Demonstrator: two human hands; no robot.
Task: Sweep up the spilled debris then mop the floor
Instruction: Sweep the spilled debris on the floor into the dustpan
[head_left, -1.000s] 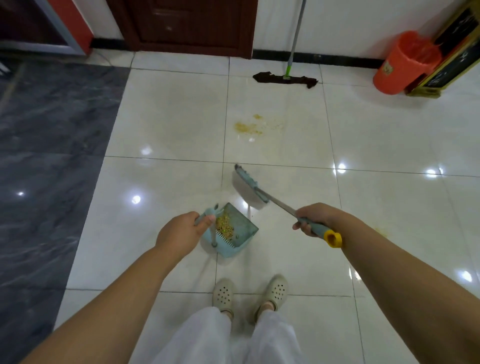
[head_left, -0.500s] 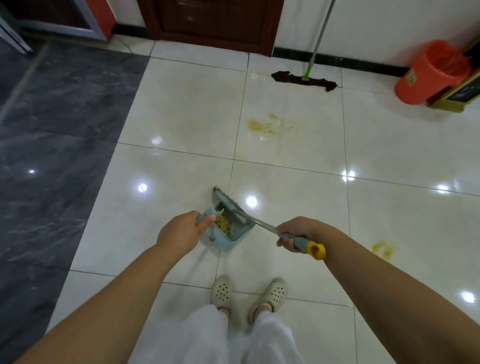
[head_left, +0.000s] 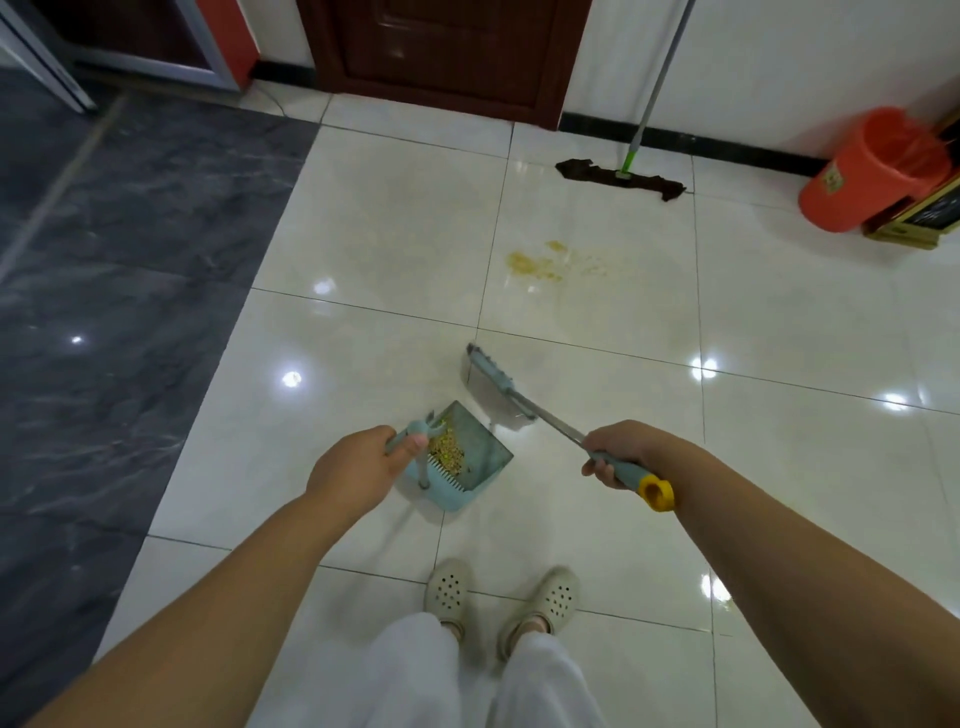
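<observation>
Left hand (head_left: 349, 466) clamped on dustpan (head_left: 462, 457) handle; right hand (head_left: 621, 451) grips broom (head_left: 501, 387); bristles blurred.

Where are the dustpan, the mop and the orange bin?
dustpan (head_left: 480, 451): head view, on the bare grey inner floor of the pan.
mop (head_left: 621, 181): head view, on the dark cloth head lying on the tiles.
orange bin (head_left: 852, 182): head view, on its outer side wall.

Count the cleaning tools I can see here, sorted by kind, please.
Broom: 1
Dustpan: 1
Mop: 1
Orange bin: 1
Total: 4
</observation>
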